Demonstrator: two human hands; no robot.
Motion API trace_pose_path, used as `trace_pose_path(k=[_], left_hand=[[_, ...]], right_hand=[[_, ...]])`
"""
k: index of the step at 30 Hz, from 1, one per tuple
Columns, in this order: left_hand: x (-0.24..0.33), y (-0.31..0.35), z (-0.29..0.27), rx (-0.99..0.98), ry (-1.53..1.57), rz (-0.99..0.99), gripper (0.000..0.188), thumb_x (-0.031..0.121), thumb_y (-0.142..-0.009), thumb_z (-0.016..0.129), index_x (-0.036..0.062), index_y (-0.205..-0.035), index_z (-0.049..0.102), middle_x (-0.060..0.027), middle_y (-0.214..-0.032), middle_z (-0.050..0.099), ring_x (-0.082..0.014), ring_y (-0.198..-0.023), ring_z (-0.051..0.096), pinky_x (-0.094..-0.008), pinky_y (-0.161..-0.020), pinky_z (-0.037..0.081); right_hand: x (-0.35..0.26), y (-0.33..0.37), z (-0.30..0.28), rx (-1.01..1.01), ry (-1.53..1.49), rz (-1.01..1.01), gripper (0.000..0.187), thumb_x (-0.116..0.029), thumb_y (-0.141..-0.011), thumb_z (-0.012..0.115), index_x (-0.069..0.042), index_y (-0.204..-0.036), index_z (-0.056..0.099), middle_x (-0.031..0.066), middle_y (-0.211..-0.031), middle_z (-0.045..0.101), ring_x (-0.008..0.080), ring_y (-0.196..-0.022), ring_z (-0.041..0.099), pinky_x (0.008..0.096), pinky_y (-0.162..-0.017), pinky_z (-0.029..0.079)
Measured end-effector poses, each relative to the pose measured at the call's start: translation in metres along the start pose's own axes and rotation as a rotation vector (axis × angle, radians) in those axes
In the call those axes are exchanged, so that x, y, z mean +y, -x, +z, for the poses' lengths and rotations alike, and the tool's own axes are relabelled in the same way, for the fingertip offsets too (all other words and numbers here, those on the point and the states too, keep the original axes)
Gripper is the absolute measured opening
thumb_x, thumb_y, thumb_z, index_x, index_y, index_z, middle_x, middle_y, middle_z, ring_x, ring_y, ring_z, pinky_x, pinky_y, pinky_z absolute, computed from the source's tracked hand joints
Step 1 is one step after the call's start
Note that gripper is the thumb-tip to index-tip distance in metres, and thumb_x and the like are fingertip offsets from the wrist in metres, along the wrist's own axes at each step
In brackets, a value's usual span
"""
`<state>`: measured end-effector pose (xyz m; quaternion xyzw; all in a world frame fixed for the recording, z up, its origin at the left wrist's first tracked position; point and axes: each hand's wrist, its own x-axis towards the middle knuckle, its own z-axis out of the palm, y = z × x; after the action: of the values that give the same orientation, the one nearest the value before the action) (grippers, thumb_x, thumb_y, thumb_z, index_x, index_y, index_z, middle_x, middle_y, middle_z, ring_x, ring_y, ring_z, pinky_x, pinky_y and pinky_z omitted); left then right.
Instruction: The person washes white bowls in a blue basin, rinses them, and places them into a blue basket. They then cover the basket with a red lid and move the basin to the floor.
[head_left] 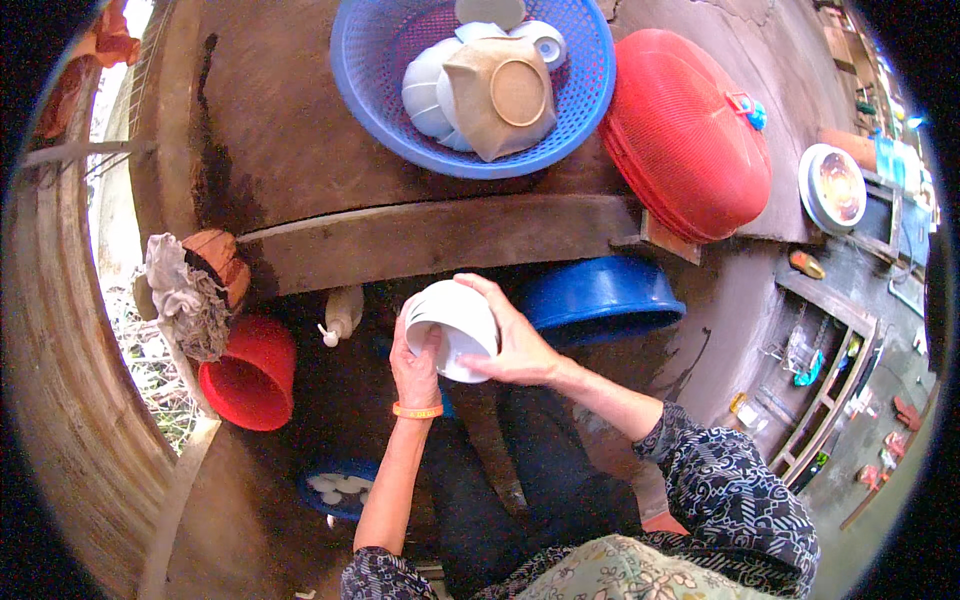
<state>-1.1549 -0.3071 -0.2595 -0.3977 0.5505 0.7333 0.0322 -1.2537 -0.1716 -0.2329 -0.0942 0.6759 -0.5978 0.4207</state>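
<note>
Both of my hands hold a white bowl [458,312] in front of me, tilted so its hollow partly faces me. My left hand [413,366], with an orange band at the wrist, grips the left side, its thumb inside the bowl. Around the right side curl the fingers of my right hand [522,345]. Lines near the upper left rim may be a second nested bowl; I cannot tell. Beyond the ledge, a blue basket [364,128] holds several upturned bowls and dishes, among them a beige square bowl [497,98].
A red mesh food cover [690,140] rests right of the basket. Below the ledge are a blue basin [605,295] and a white pump bottle [343,312]. At left, a red bucket [250,375] stands under a grey rag [185,295]. A blue tub [312,490] holds pale dishes low left.
</note>
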Motion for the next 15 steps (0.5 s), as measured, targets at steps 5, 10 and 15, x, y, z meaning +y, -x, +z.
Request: trace_pose_path(k=[5,10,15], left_hand=[[0.024,0.003,0.009,-0.069,0.125,0.039,0.060,0.007,-0.084,0.066,0.0040,-0.138,0.041,-0.0087,-0.132,0.050,-0.0172,-0.118,0.048,-0.0316,-0.100,0.039],[0.027,0.010,0.010,-0.199,0.382,-0.050,0.080,0.006,-0.083,0.064,0.0162,-0.148,0.019,-0.0108,-0.138,0.038,-0.0249,-0.115,0.051,-0.0382,-0.086,0.054],[0.005,0.027,-0.013,-0.241,0.339,-0.208,0.073,0.010,-0.086,0.064,0.0128,-0.147,0.023,-0.0141,-0.140,0.038,-0.0253,-0.114,0.052,-0.0374,-0.084,0.055]], right_hand=[[0.010,-0.015,-0.018,0.051,-0.183,0.118,0.070,0.008,-0.070,0.052,-0.008,-0.136,0.034,0.0056,-0.129,0.044,0.0167,-0.126,0.038,0.0322,-0.109,0.027],[0.001,-0.040,-0.039,0.173,-0.191,0.035,0.077,-0.010,-0.067,0.060,-0.007,-0.138,0.032,0.0065,-0.131,0.044,0.0184,-0.125,0.039,0.0343,-0.108,0.027],[-0.038,-0.102,-0.090,0.341,0.065,-0.209,0.073,-0.011,-0.073,0.062,-0.004,-0.139,0.032,0.0078,-0.131,0.045,0.0199,-0.126,0.039,0.0362,-0.109,0.027]])
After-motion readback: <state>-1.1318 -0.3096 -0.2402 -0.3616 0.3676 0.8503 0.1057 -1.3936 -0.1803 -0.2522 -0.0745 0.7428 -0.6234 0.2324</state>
